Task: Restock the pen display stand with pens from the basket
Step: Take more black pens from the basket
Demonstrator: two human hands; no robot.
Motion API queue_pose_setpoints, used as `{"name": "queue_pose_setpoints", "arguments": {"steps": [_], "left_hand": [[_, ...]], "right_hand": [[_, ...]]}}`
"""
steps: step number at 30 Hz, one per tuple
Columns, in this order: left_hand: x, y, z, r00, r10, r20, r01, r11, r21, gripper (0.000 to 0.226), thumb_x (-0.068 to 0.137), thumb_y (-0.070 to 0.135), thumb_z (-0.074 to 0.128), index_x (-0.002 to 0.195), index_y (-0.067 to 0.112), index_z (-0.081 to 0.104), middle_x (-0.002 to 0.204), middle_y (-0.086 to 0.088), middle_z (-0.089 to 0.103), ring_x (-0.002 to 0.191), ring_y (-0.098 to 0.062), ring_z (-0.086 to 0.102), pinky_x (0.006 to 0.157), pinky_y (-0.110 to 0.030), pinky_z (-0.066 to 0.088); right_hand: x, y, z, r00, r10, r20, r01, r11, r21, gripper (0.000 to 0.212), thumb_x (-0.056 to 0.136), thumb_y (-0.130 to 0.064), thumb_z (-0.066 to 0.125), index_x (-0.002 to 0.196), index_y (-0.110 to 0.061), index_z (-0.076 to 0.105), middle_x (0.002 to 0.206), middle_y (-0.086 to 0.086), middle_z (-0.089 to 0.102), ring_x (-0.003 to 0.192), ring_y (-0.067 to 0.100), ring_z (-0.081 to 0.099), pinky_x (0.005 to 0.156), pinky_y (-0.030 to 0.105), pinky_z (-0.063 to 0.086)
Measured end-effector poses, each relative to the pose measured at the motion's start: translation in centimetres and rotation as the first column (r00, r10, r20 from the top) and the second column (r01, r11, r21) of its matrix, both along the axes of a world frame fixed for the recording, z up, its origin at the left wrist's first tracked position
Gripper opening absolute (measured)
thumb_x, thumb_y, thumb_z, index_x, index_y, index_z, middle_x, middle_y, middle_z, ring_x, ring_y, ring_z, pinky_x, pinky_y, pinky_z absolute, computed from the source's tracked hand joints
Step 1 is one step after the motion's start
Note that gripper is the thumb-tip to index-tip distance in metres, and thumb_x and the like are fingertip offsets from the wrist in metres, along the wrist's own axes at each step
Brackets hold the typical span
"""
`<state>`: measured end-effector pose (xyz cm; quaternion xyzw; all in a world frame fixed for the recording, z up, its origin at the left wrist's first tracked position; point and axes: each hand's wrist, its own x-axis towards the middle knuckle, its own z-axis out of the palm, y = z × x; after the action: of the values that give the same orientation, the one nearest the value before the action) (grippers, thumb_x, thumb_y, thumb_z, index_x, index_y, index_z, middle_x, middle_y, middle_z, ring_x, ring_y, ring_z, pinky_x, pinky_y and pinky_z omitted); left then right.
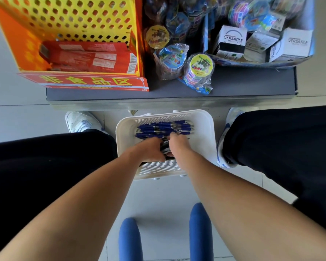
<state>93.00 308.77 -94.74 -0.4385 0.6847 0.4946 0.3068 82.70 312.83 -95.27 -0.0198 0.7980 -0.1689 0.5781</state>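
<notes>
Head view: nearest us, two blue chair parts (129, 240) stand on the tiled floor, below our forearms. Both arms reach down into the white basket (205, 132), which sits on the floor between our feet. The left hand (151, 150) and the right hand (178, 146) meet in the middle of the basket. Their fingers (174, 137) are curled in around a bunch of dark pens (166, 147) that shows in the gap between the two hands. The fingertips are tucked under, so we cannot tell how tightly they close.

Just beyond the fingers, a row of blue pens (164, 128) lies flat on the basket floor, side by side, tips pointing to the right. A white shoe (81, 122) is well to the left of the fingers and another (224, 140) is near to their right, each under a black trouser leg.

Farther out is a grey surface (252, 81). Beyond the fingers and to the left it carries a yellow perforated stand (73, 19) holding red boxes (87, 57), with a red sign (87, 81) along its front. Straight beyond the fingers lie wrapped toy packs (199, 70), and to the right white cartons (231, 42) marked VERSATILE.
</notes>
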Motion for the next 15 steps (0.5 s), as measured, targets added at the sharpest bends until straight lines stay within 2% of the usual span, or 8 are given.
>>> {"name": "queue_pose_setpoints", "arguments": {"steps": [2,4,7,9,10,12,13,15], "left_hand": [[0.4,0.1,0.0,0.999,-0.034,-0.001,0.033,0.999,-0.037,0.028,0.074,0.019,0.075,0.099,0.019,0.062,0.077,0.006,0.061,0.073,-0.015,0.059,0.06,-0.021,0.041],[0.9,0.0,0.2,0.997,-0.073,0.006,0.073,0.995,-0.065,0.027,0.076,0.018,0.075,0.098,0.019,0.06,0.08,0.005,0.059,0.076,-0.016,0.058,0.064,-0.023,0.043],[1.3,-0.5,1.0,0.999,-0.025,-0.025,0.021,0.988,-0.151,0.019,0.077,0.016,0.072,0.091,0.014,0.058,0.073,0.002,0.057,0.066,-0.014,0.055,0.053,-0.023,0.041],[1.3,-1.3,1.5,0.996,0.059,-0.07,-0.073,0.975,-0.208,0.015,0.078,0.014,0.069,0.089,0.013,0.059,0.07,0.0,0.057,0.064,-0.017,0.056,0.05,-0.023,0.04],[1.4,-1.7,1.8,0.992,0.09,-0.089,-0.108,0.967,-0.23,0.014,0.078,0.015,0.068,0.089,0.012,0.06,0.071,-0.001,0.059,0.067,-0.02,0.058,0.051,-0.024,0.042],[1.5,-2.4,2.5,0.987,0.122,-0.102,-0.143,0.961,-0.238,0.017,0.08,0.015,0.066,0.096,0.012,0.061,0.08,-0.005,0.064,0.075,-0.024,0.063,0.06,-0.029,0.05],[1.6,-2.6,2.9,0.983,0.142,-0.112,-0.164,0.963,-0.214,0.019,0.082,0.015,0.066,0.1,0.013,0.06,0.084,-0.006,0.066,0.077,-0.025,0.065,0.061,-0.031,0.053],[1.7,-2.9,3.8,0.97,0.182,-0.159,-0.209,0.962,-0.176,0.019,0.085,0.015,0.066,0.101,0.016,0.058,0.087,-0.007,0.067,0.075,-0.024,0.068,0.061,-0.033,0.057]], "right_hand": [[-0.6,-0.1,0.1,0.997,0.052,-0.056,-0.051,0.999,0.009,0.045,0.104,-0.034,0.035,0.124,-0.001,0.058,0.115,0.016,0.066,0.103,0.034,0.063,0.095,0.043,0.051],[-2.2,-0.2,0.2,0.978,0.154,-0.144,-0.153,0.988,0.016,0.046,0.106,-0.031,0.032,0.126,0.002,0.057,0.107,0.011,0.058,0.096,0.026,0.053,0.085,0.031,0.042],[-5.1,-0.1,0.6,0.914,0.31,-0.26,-0.31,0.95,0.041,0.04,0.104,-0.022,0.035,0.123,0.002,0.059,0.101,0.011,0.048,0.091,0.023,0.044,0.078,0.029,0.034],[-6.2,-0.3,0.3,0.881,0.379,-0.282,-0.38,0.923,0.055,0.032,0.101,-0.016,0.039,0.108,0.002,0.064,0.098,0.012,0.052,0.092,0.027,0.051,0.078,0.03,0.039],[-6.4,-0.3,0.4,0.868,0.408,-0.284,-0.406,0.911,0.069,0.027,0.1,-0.013,0.041,0.093,0.0,0.063,0.094,0.011,0.053,0.093,0.028,0.053,0.077,0.03,0.041],[-6.4,-0.4,1.0,0.838,0.472,-0.275,-0.47,0.879,0.077,0.03,0.098,-0.01,0.041,0.069,-0.011,0.05,0.082,0.006,0.051,0.089,0.027,0.051,0.074,0.03,0.04],[-6.4,-0.4,1.6,0.826,0.495,-0.269,-0.5,0.865,0.055,0.031,0.097,-0.011,0.041,0.067,-0.014,0.046,0.08,0.006,0.05,0.086,0.026,0.049,0.072,0.03,0.039],[-6.6,-0.4,3.0,0.818,0.512,-0.262,-0.532,0.847,-0.008,0.025,0.094,-0.009,0.04,0.073,-0.012,0.052,0.082,0.008,0.052,0.08,0.026,0.048,0.062,0.027,0.036]]}}
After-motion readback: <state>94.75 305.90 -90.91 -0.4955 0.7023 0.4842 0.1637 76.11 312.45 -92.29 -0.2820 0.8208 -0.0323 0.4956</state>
